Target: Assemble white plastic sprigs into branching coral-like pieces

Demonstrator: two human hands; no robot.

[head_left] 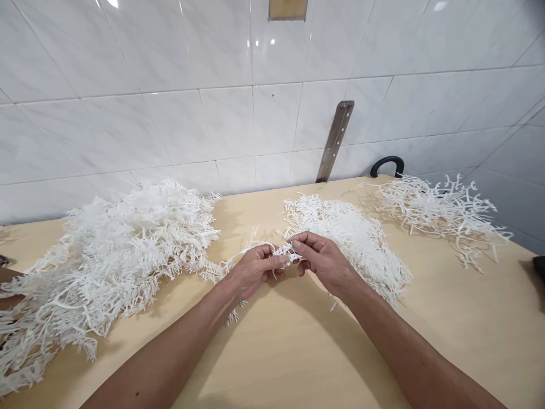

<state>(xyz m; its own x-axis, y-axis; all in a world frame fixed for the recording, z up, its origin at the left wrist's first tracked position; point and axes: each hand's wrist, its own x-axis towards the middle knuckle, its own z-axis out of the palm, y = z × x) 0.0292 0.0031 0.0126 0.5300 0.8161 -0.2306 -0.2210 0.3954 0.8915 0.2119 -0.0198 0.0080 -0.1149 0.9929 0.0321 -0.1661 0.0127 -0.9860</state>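
My left hand (256, 267) and my right hand (320, 258) meet above the middle of the table. Between them is a white branched plastic sprig (281, 251); fingers and thumbs of both hands pinch it. Thin white strands trail from it behind my left hand. A large heap of white feathery plastic sprigs (140, 244) spreads to the left of my left hand. Just behind and right of my right hand lies a second pile of small white plastic pieces (357, 233). My fingers partly hide the held sprig.
Bare, forked white plastic stems (438, 207) form a looser pile on the right of the wooden table (272, 352). A black curved handle (386, 165) stands at the back edge. A metal strip (336, 139) leans against the tiled wall. A dark object (540, 266) shows at the right edge.
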